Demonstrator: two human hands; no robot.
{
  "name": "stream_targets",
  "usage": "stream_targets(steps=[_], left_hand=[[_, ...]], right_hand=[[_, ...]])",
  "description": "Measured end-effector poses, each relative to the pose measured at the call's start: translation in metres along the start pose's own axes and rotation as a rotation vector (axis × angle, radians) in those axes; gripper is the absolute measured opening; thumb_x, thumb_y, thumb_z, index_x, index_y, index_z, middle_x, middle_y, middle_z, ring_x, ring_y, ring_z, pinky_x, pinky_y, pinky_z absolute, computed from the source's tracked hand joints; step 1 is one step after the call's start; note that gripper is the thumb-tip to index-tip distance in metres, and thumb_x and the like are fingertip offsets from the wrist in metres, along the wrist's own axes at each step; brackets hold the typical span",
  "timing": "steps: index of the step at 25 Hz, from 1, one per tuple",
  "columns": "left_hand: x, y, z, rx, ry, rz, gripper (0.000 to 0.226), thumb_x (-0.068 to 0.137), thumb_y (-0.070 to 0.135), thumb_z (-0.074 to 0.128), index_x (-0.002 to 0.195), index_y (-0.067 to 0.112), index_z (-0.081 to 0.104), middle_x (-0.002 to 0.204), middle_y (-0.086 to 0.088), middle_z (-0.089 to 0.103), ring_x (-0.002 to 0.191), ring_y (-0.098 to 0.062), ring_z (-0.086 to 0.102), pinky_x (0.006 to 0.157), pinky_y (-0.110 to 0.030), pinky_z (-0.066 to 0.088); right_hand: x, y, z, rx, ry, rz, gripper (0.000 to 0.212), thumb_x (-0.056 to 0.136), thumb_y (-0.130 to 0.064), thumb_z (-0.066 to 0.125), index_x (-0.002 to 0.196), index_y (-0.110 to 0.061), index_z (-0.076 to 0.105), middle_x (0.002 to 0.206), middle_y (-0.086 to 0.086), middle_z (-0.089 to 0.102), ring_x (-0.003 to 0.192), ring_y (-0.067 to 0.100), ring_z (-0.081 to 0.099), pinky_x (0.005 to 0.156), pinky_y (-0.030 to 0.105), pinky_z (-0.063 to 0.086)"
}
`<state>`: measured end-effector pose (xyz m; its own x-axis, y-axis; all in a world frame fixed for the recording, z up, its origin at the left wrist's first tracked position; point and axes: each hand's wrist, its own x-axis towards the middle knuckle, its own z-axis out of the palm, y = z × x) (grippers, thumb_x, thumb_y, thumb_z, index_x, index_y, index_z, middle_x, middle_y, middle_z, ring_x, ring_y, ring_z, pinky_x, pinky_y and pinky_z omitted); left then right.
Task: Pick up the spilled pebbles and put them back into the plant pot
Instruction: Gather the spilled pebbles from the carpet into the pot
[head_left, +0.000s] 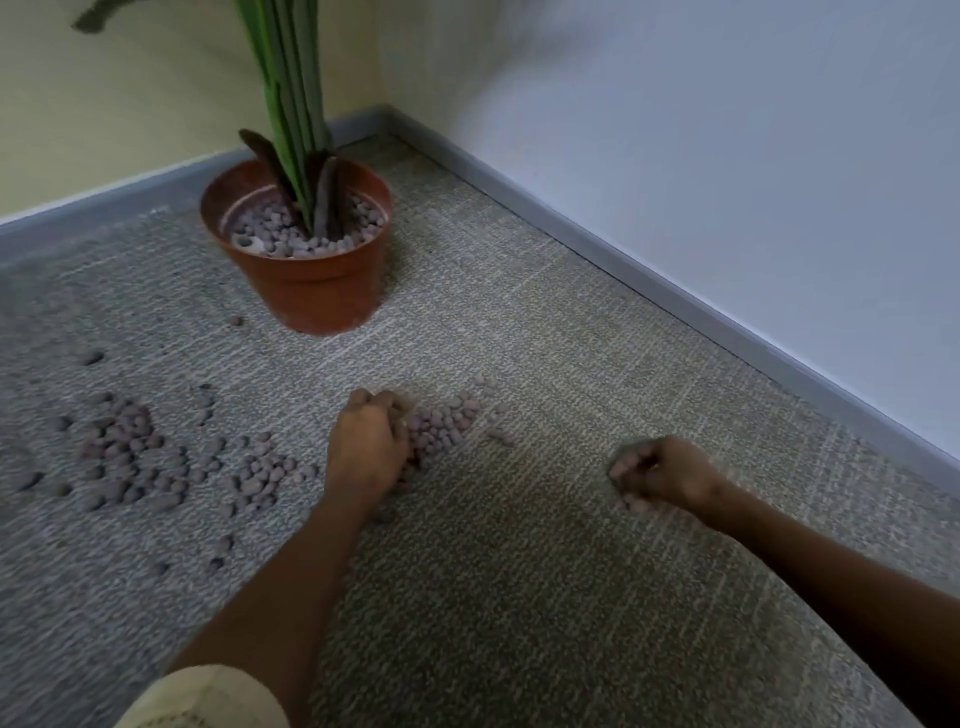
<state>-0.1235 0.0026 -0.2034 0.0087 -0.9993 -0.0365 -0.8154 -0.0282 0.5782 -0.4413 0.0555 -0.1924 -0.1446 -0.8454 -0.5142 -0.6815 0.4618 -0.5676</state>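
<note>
Dozens of spilled pebbles (132, 457) are lying loose on the carpet (519, 597) at the left, well apart from the plant pot (306, 280) standing in the corner. Left hand (366, 447) is raking a smaller pile (441, 423), its fingers (392, 402) curling over it. Right hand (662, 475) is hovering fisted, fingers (631, 467) pressed together, seemingly on a few pebbles. Gathering is underway; next, I judge, each handful needs carrying over the rim and tipping in.
</note>
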Motion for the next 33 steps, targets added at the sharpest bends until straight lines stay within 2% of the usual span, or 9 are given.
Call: stream_targets(steps=[2, 6, 8, 11, 15, 22, 25, 29, 33], left_hand=[[0.003, -0.008, -0.003, -0.022, -0.036, -0.031, 0.024, 0.086, 0.011, 0.054, 0.107, 0.012, 0.065, 0.107, -0.016, 0.055, 0.091, -0.033, 0.062, 0.086, -0.037, 0.052], [0.007, -0.018, -0.003, 0.09, -0.216, -0.039, 0.042, 0.082, 0.034, 0.063, 0.12, 0.018, 0.058, 0.115, -0.013, 0.053, 0.108, -0.032, 0.056, 0.095, -0.04, 0.048], [0.009, -0.018, -0.003, 0.171, -0.31, -0.04, 0.055, 0.079, 0.041, 0.065, 0.127, 0.019, 0.052, 0.122, -0.012, 0.047, 0.116, -0.032, 0.049, 0.1, -0.042, 0.044], [0.009, -0.017, 0.003, 0.173, -0.305, -0.011, 0.043, 0.083, 0.03, 0.06, 0.122, 0.014, 0.054, 0.122, -0.013, 0.045, 0.113, -0.031, 0.051, 0.1, -0.037, 0.043], [0.008, -0.011, 0.009, 0.093, -0.282, -0.029, 0.033, 0.087, 0.022, 0.056, 0.119, 0.015, 0.058, 0.122, -0.013, 0.046, 0.108, -0.033, 0.057, 0.097, -0.037, 0.046], [0.013, -0.009, 0.009, 0.025, -0.231, -0.039, 0.032, 0.081, 0.015, 0.061, 0.113, 0.014, 0.062, 0.119, -0.011, 0.048, 0.104, -0.028, 0.059, 0.092, -0.031, 0.047], [0.022, -0.015, 0.005, 0.067, -0.229, -0.038, 0.035, 0.081, 0.01, 0.056, 0.116, 0.011, 0.061, 0.122, -0.012, 0.046, 0.105, -0.03, 0.058, 0.093, -0.032, 0.046], [0.028, -0.026, 0.007, 0.069, -0.186, -0.092, 0.029, 0.082, 0.006, 0.054, 0.109, 0.01, 0.065, 0.122, -0.014, 0.05, 0.111, -0.03, 0.056, 0.098, -0.032, 0.045], [0.021, -0.027, 0.009, 0.093, -0.17, -0.101, 0.035, 0.086, 0.002, 0.046, 0.118, 0.008, 0.058, 0.134, -0.016, 0.043, 0.118, -0.031, 0.051, 0.102, -0.036, 0.044]], right_hand=[[0.02, -0.026, 0.02, 0.068, -0.011, -0.021, 0.013, 0.082, -0.001, 0.064, 0.077, -0.01, 0.071, 0.068, 0.013, 0.072, 0.056, 0.021, 0.066, 0.065, 0.036, 0.056], [0.051, -0.073, 0.059, 0.12, 0.003, -0.123, 0.012, 0.072, 0.0, 0.074, 0.077, -0.01, 0.071, 0.07, 0.014, 0.069, 0.054, 0.014, 0.064, 0.058, 0.028, 0.056], [0.061, -0.088, 0.073, 0.084, 0.008, -0.196, 0.029, 0.06, 0.001, 0.082, 0.085, -0.003, 0.068, 0.069, 0.015, 0.066, 0.053, 0.016, 0.061, 0.054, 0.03, 0.055], [0.075, -0.106, 0.084, -0.038, 0.01, -0.314, 0.045, 0.051, -0.001, 0.085, 0.092, -0.007, 0.066, 0.079, 0.018, 0.068, 0.062, 0.021, 0.063, 0.055, 0.026, 0.053], [0.089, -0.125, 0.088, -0.272, 0.04, -0.46, 0.025, 0.06, -0.01, 0.079, 0.084, -0.017, 0.074, 0.085, 0.007, 0.067, 0.075, 0.017, 0.062, 0.061, 0.011, 0.041], [0.09, -0.142, 0.094, -0.485, 0.009, -0.538, 0.019, 0.061, -0.013, 0.076, 0.076, -0.021, 0.068, 0.098, 0.008, 0.06, 0.087, 0.025, 0.062, 0.077, 0.027, 0.05], [0.087, -0.16, 0.084, -0.615, -0.132, -0.533, 0.03, 0.06, -0.016, 0.079, 0.058, -0.029, 0.052, 0.083, -0.003, 0.06, 0.075, 0.016, 0.059, 0.07, 0.023, 0.049], [0.082, -0.22, 0.052, -0.423, -0.245, -0.437, 0.024, 0.068, -0.001, 0.077, 0.066, -0.018, 0.061, 0.041, -0.012, 0.06, 0.041, 0.001, 0.058, 0.059, 0.024, 0.052], [0.074, -0.302, 0.024, -0.137, -0.214, -0.562, 0.018, 0.073, 0.004, 0.072, 0.089, 0.002, 0.065, 0.062, -0.001, 0.065, 0.048, 0.006, 0.064, 0.055, 0.021, 0.055]])
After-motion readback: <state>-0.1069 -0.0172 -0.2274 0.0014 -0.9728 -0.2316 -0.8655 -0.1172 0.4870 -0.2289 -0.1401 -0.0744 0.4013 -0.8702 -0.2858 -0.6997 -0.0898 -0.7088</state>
